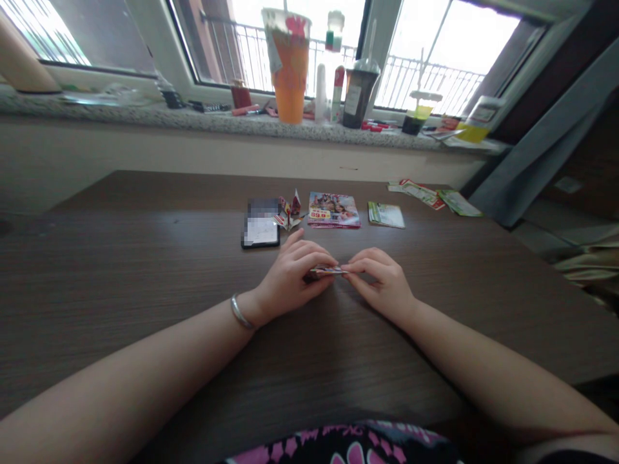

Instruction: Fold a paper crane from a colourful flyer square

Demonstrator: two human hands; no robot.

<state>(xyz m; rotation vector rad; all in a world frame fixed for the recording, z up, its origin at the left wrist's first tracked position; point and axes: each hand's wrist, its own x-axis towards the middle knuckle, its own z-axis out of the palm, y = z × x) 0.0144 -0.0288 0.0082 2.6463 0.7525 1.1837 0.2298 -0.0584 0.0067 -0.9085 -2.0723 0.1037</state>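
Observation:
Between my two hands is a small piece of folded printed paper (327, 270), seen nearly edge-on. My left hand (298, 269), with a silver bangle (240, 312) on its wrist, pinches the paper's left part between thumb and fingers. At its right end, the thumb and fingertips of my right hand (382, 276) pinch the paper too. Just beyond my left hand stands a folded paper crane (289, 212), beside a dark-framed phone (262, 224) with a lit screen. Part of the held paper is hidden by my fingers.
A stack of colourful printed leaflets (333, 209) lies past my hands, with a green-edged card stack (385, 215) to its right. Several paper strips (423, 194) lie at the table's back right. An orange cup (291, 77) and a dark drink cup (360, 93) stand on the windowsill.

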